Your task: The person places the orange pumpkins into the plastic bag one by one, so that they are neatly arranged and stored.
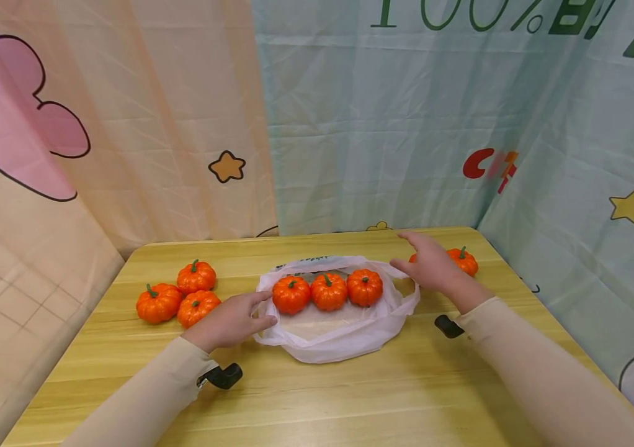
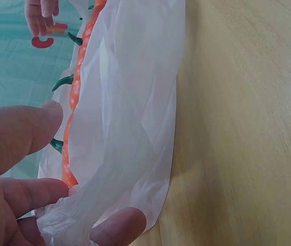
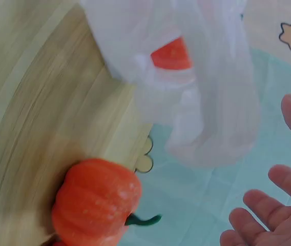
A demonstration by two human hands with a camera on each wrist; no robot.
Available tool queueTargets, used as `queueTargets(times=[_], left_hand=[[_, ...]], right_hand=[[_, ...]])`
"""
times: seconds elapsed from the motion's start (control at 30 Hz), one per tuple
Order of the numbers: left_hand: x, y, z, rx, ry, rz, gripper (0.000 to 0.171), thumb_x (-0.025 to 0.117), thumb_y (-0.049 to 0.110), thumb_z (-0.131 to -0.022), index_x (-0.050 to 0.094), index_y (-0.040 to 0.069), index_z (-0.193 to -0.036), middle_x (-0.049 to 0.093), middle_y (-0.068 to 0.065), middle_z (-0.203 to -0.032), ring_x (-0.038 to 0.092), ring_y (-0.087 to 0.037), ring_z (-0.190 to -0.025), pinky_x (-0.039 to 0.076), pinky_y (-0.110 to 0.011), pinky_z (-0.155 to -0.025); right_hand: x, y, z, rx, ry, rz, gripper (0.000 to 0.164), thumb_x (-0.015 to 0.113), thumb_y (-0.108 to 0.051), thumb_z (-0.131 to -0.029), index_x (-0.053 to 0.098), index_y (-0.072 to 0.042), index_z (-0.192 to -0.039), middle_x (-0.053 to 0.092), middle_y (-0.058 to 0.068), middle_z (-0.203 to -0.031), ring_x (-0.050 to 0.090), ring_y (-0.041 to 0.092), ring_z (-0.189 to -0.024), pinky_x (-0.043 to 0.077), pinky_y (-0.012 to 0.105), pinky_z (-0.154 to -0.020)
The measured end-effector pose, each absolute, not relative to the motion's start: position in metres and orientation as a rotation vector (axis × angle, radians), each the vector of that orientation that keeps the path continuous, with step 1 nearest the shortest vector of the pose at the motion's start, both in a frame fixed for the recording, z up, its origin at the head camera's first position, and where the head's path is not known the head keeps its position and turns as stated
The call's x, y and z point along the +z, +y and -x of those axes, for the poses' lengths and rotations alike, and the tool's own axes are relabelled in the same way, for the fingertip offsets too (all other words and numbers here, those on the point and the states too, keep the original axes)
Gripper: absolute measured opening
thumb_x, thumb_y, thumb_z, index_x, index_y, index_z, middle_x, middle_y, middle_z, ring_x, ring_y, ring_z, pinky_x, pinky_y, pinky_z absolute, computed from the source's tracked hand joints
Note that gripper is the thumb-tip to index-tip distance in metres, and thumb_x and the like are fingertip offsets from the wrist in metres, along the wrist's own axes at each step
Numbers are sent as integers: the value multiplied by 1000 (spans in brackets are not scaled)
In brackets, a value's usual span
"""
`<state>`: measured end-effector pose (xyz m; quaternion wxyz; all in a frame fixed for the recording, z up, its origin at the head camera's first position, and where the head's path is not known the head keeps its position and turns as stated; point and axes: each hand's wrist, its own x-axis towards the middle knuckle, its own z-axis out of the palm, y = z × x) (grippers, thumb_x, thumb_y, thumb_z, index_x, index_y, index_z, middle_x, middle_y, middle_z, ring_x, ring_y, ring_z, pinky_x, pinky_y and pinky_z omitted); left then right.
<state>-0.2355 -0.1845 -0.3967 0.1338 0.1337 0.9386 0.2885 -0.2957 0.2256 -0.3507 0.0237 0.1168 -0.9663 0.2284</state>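
Note:
A white plastic bag [image 1: 339, 347] lies wide at the middle of the table, with three orange toy pumpkins [image 1: 329, 292] in a row in its mouth. My left hand [image 1: 234, 321] is at the bag's left side; in the left wrist view the bag's handle [image 2: 79, 210] passes between its fingers, the thumb apart. Beyond the bag's right handle [image 1: 410, 302], my right hand [image 1: 431, 264] is raised with fingers spread. The right wrist view shows that right hand [image 3: 276, 220] apart from the hanging handle [image 3: 212, 143], holding nothing.
Three more pumpkins [image 1: 159, 303] stand together at the table's left, one partly behind my left hand. On the right, another pumpkin [image 1: 464, 262] stands partly behind my right hand, with a bit of orange beside it. Printed curtains [image 1: 350, 124] hang behind the wooden table [image 1: 317, 410].

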Motion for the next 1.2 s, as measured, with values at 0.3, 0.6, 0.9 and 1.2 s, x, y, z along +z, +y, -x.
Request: queueTargets(times=[0.3,0.6,0.9,1.2], left_hand=[[-395,-183,235,835,2713,-366,73,73,45,-98,48,15,-159,64,-15,-134,42,-16,-55,44,-33,-53],[-396,-182,234,835,2710,-350,73,74,44,-97,48,15,-159,64,-13,-121,37,-15,-49,42,-29,-50],[-395,-182,234,850,2704,-337,72,74,43,-97,48,16,-159,64,-13,-131,38,-16,-50,43,-30,-50],[-395,-182,235,771,2760,-417,71,72,44,-98,50,12,-157,59,-17,-151,58,-24,-101,48,-35,-77]], right_hand=[[-357,253,305,748,-2987,-207,80,70,-33,-102,30,0,-163,30,28,-167,29,51,-152,29,68,-122],[-368,271,310,814,-3003,-120,87,70,-35,-101,24,2,-164,24,31,-169,24,54,-152,28,71,-121],[-379,282,316,824,-3036,-102,92,70,-36,-101,19,5,-165,23,33,-168,25,56,-152,27,70,-122],[-394,288,321,840,-3058,-98,96,72,-38,-100,17,7,-164,25,34,-167,29,56,-151,29,70,-121]])
